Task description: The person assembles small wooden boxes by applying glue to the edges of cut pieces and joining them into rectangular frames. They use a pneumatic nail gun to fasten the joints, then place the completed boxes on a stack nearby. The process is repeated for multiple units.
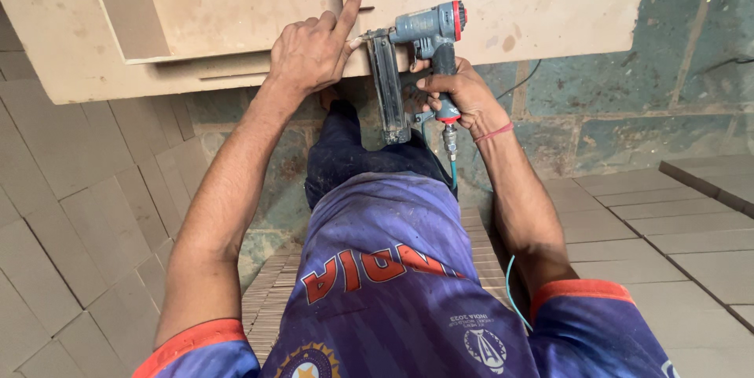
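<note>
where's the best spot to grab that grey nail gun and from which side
Take the nail gun by its dark handle, the bar running down from the grey head toward the hose fitting, coming from the person's right. The right hand already wraps it there. The long magazine sits on the left of the handle, and the left hand presses the board beside the nose, so that side is crowded.

We wear a purple jersey (393, 268) with orange-red sleeve cuffs (585, 290), dark trousers (345, 150) at centre frame, and a red thread (495, 133) around our right wrist.
</note>
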